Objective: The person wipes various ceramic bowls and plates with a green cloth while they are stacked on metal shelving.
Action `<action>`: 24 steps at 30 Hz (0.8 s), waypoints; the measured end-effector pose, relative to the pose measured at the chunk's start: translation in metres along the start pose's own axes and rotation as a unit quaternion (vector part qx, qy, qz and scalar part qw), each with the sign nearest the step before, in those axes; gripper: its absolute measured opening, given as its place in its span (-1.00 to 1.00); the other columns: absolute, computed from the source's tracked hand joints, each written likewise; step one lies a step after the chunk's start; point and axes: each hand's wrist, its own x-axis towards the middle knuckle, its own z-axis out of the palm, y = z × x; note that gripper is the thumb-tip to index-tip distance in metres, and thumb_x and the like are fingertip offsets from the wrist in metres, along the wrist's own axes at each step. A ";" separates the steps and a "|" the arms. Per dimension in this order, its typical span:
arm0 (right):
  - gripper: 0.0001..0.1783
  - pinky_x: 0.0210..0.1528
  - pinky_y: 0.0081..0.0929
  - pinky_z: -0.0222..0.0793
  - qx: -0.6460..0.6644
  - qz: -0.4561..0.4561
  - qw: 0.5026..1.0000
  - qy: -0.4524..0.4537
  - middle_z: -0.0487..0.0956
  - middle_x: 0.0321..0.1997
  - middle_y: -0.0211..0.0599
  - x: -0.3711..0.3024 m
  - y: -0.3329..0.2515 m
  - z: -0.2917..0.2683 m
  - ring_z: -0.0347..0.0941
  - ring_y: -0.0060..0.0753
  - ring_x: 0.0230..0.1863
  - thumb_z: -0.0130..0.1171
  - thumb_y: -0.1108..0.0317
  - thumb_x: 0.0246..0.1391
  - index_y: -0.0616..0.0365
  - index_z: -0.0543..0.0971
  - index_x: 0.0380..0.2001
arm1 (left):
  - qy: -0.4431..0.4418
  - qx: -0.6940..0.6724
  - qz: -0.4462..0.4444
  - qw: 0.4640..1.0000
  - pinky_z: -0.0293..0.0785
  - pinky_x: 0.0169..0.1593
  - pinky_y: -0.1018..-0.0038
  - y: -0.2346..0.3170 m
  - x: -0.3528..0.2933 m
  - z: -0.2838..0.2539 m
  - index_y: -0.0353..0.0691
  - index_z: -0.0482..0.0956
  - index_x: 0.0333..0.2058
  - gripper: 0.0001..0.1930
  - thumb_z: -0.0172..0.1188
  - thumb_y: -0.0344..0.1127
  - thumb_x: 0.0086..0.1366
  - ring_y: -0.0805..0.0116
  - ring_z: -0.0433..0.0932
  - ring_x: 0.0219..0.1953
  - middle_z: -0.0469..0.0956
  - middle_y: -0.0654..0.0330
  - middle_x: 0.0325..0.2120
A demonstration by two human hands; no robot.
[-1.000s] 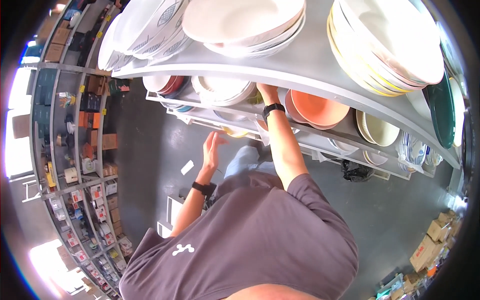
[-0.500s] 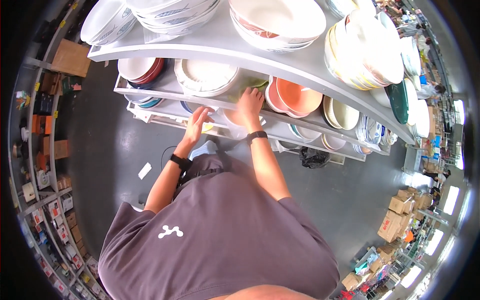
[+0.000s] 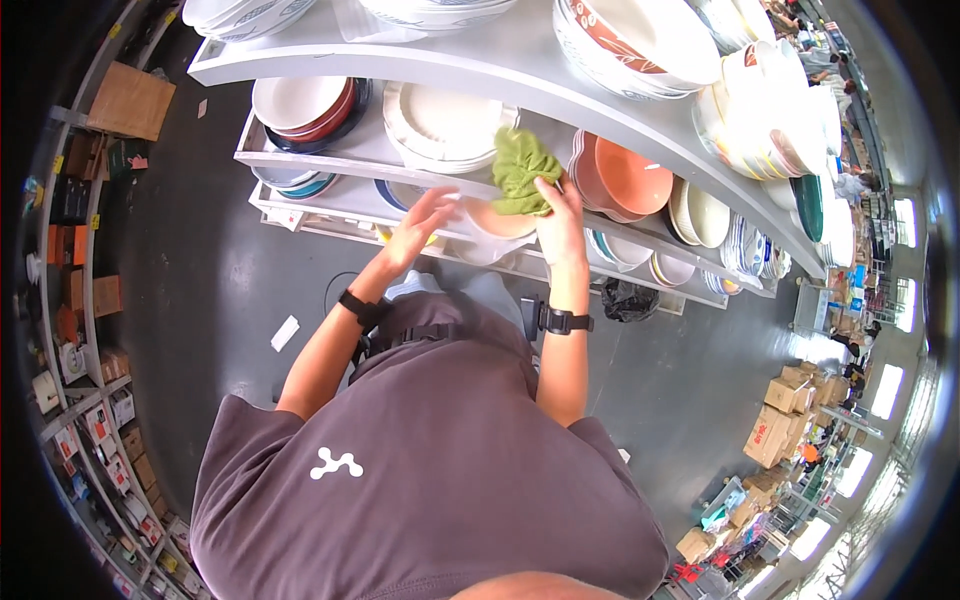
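Note:
A crumpled green cloth point(image 3: 524, 172) is gripped in my right hand point(image 3: 563, 222), raised in front of the middle shelf point(image 3: 370, 165). My left hand point(image 3: 417, 232) hovers near the lower shelf with its fingers apart and nothing in it. Behind the cloth, to its left, sits a stack of white fluted dishes point(image 3: 447, 122). Coral-coloured bowls point(image 3: 632, 176) stand just right of my right hand on the same shelf. Below, between my hands, a pale peach bowl point(image 3: 495, 222) shows on the lower shelf.
Overhead, the top shelf point(image 3: 400, 68) juts toward me with stacked patterned bowls point(image 3: 640, 50). Red and white bowls point(image 3: 305, 104) fill the middle shelf's left end. A black plastic bag point(image 3: 629, 299) lies low at right. Cardboard boxes point(image 3: 770, 433) are piled farther right; loaded racks point(image 3: 85, 290) line the left.
My right hand has lifted the green cloth off the middle shelf and drawn it toward me. The left hand has stayed raised, shifting slightly right. The view has shifted a little.

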 end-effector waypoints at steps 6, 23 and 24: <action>-0.22 0.30 -0.31 0.29 0.032 -0.026 0.990 -0.133 0.50 0.18 -0.24 -0.014 0.016 0.007 0.41 -0.30 0.22 0.37 0.63 -0.06 0.23 0.32 0.27 | 0.036 -0.131 -0.011 0.991 0.28 0.27 0.41 0.047 -0.002 0.014 -0.23 0.33 0.24 -0.54 0.08 -0.17 0.46 0.42 0.41 0.16 0.46 0.15 0.13; -0.92 -0.08 -0.66 0.29 -0.240 -0.096 0.961 -0.098 0.48 -0.14 -0.53 -0.027 -0.053 0.007 0.41 -0.64 -0.15 0.24 0.56 0.10 0.37 0.62 -0.32 | 0.408 0.192 0.164 0.877 0.42 -0.20 0.48 0.044 -0.001 -0.047 -0.42 0.52 -0.21 -0.63 0.05 -0.12 0.47 0.44 0.49 -0.29 0.60 0.14 -0.36; -0.89 -0.12 -0.65 0.28 -0.332 -0.108 0.932 -0.102 0.50 -0.19 -0.49 -0.029 -0.060 0.014 0.40 -0.61 -0.19 0.25 0.55 0.08 0.36 0.62 -0.31 | 0.330 0.219 0.105 0.912 0.47 -0.20 0.37 0.077 -0.006 -0.017 -0.37 0.56 -0.21 -0.65 0.11 -0.11 0.42 0.24 0.59 -0.30 0.63 0.02 -0.34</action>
